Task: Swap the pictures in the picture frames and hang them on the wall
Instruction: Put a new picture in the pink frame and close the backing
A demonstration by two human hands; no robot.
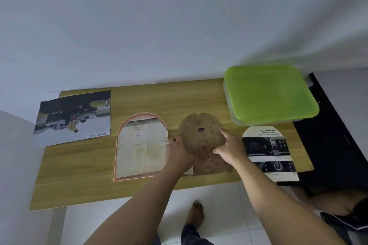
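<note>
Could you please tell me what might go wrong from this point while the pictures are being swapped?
The arched ADVANCED print slightly overhangs the table's near edge beside the right hand, which rests on the backing board; a nudge of that arm might send it to the floor. The truck picture likewise hangs off the table's left end and could slip.

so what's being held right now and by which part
The brown backing board: left hand grips its left edge, right hand presses on its right side.
</note>
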